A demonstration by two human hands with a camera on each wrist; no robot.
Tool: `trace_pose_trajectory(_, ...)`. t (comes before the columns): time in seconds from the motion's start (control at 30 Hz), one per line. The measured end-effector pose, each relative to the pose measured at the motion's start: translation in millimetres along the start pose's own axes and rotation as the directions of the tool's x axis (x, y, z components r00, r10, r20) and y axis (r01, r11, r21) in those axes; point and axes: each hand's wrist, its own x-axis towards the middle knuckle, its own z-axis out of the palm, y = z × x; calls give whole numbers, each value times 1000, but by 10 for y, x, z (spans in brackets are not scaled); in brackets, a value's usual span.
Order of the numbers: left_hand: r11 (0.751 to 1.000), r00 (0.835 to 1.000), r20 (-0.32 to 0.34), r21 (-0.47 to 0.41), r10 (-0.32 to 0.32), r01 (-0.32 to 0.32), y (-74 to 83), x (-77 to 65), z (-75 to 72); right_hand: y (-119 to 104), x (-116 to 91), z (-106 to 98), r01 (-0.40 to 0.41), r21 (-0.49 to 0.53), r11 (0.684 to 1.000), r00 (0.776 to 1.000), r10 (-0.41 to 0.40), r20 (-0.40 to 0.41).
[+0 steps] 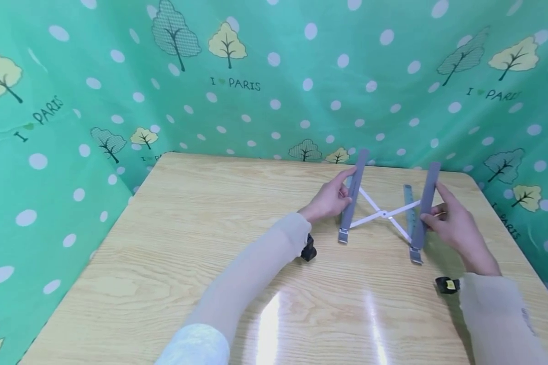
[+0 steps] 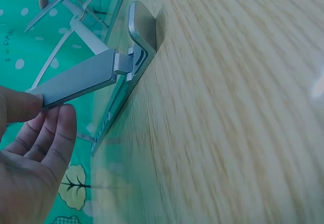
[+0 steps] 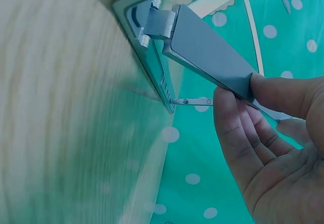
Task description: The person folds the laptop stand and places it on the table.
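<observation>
The left hand (image 1: 331,202) and right hand (image 1: 456,223) pinched opposite sides of the grey, X-braced metal folding stand (image 1: 384,214) on the pale wood-grain worktop (image 1: 164,243), seemingly adjusting it (the next move probably called for even pressure).

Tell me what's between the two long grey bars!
The head view shows a pale crossed brace between the left bar and right bar, plus one base strip.

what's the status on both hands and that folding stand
Left hand pinching left bar; right hand pinching right bar. Folding stand spread open on table. No obstruction visible.
</observation>
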Motion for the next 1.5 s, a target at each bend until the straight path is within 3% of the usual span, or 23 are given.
trace_pose_trajectory(0.4,999,999,-21,-26,-31,30,-56,-124,-138,-103,44,92,53,4,999,999,-53,2)
trace_pose_trajectory(0.9,1000,998,-65,26,19,-18,-197,-316,-387,-294,131,262,111,13,994,994,-111,22)
trace_pose_trajectory(1.5,999,996,-89,-51,-11,6,-319,-534,-608,-518,192,435,155,63,986,986,-159,52)
